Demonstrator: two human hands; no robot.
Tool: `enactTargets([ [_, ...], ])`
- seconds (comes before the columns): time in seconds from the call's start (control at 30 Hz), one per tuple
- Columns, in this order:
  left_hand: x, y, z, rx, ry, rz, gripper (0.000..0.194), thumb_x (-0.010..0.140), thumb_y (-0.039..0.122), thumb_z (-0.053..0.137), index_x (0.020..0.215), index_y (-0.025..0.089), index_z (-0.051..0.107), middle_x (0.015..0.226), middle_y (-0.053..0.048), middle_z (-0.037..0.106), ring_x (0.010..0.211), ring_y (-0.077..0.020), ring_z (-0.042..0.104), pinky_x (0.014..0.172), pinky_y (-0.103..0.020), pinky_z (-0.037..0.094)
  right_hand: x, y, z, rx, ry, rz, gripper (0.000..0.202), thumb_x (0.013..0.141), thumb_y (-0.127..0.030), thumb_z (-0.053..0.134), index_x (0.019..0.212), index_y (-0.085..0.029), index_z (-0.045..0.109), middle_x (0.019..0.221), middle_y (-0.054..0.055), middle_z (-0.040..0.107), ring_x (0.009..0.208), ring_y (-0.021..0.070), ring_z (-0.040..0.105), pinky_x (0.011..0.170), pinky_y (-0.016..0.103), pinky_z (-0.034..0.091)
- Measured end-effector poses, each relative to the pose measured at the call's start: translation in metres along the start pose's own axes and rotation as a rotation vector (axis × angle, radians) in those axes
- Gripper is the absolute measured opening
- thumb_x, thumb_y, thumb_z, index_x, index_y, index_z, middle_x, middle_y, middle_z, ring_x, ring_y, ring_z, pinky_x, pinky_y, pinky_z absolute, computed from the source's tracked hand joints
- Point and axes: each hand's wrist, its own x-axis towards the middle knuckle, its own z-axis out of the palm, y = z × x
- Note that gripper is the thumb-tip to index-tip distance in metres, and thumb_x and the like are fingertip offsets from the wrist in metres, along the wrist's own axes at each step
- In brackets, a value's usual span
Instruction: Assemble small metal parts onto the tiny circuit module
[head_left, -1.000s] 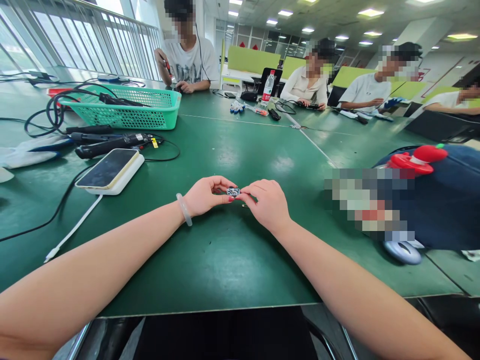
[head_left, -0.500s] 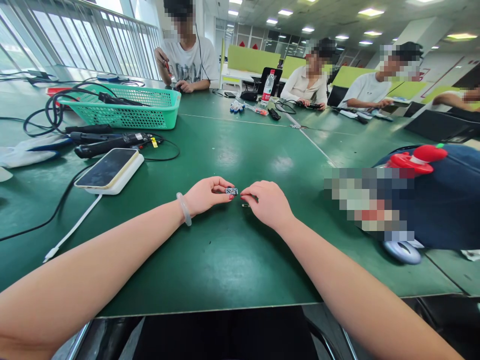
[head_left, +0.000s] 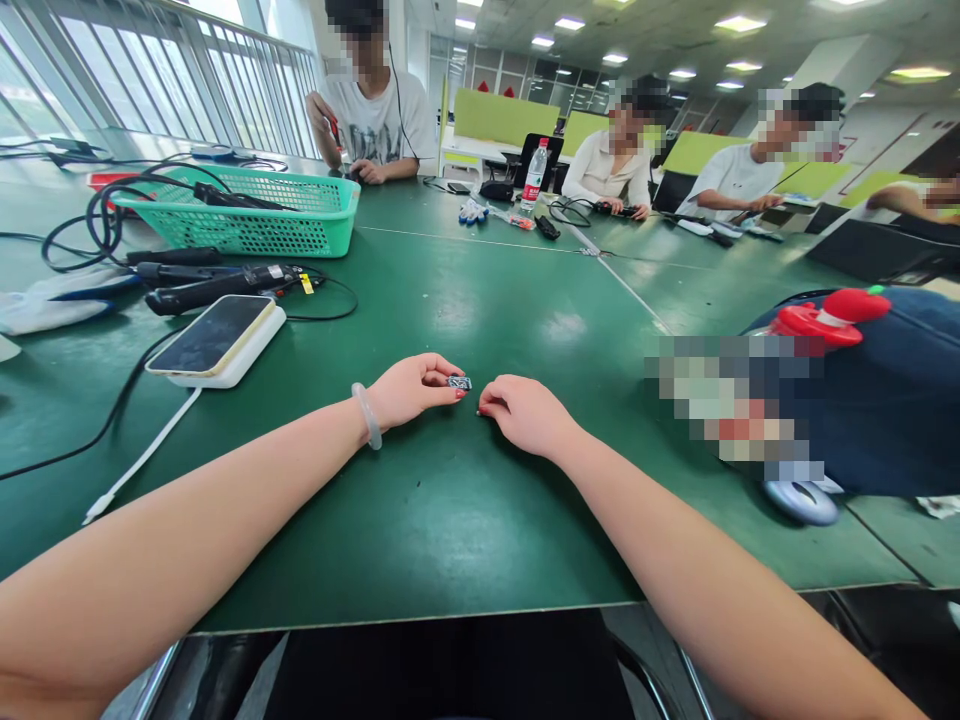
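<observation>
Between the thumb and fingers of my left hand (head_left: 412, 388) is a small flat rectangular piece (head_left: 460, 383) with a black-and-white pattern, its exact kind too small to tell. A pale bracelet (head_left: 367, 416) circles that wrist. Just to the right, my right hand (head_left: 525, 412) rests low over the green table (head_left: 450, 520), thumb and fingertips pinched together. At those fingertips shows the tip of a tiny pale metallic thing (head_left: 478, 412); the hand hides most of it. The two hands are a short gap apart.
To the left lie a phone (head_left: 206, 333) on a white block with a cable, black corded tools (head_left: 217, 288) and a green basket (head_left: 262, 215). On the right are a dark blue bag (head_left: 885, 400) and a computer mouse (head_left: 801, 502). Several people sit across the table, near a bottle (head_left: 535, 175).
My right hand has moved down, slightly away from the patterned piece, with its fingertips now at the tiny metallic thing that lay beneath it. My left hand still holds the piece.
</observation>
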Motion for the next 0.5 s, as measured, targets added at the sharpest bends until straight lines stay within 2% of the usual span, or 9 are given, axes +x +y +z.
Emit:
enactTargets([
  [0.23,0.0012,-0.0014,-0.0012,0.014,0.007,-0.002,0.03,0.064,0.019,0.073,0.091,0.013,0.061,0.081,-0.004,0.068,0.079,-0.0146,0.063,0.083,-0.035,0.047,0.0056,0.0038,0.0041,0.173,0.07,0.038,0.015,0.081,-0.022,0.056,0.073,-0.024,0.069,0.075,-0.002,0.068,0.069,0.0119,0.058,0.065,0.024,0.042],
  [0.5,0.0024,-0.0025,-0.0015,0.042,0.016,-0.003,0.029,0.064,0.018,0.072,0.091,0.013,0.06,0.081,-0.004,0.068,0.078,-0.0146,0.063,0.082,-0.034,0.047,0.0025,0.0031,-0.0015,-0.004,0.007,-0.047,0.016,0.081,-0.015,0.054,0.076,-0.021,0.068,0.081,0.002,0.065,0.077,0.0142,0.057,0.07,0.026,0.042],
])
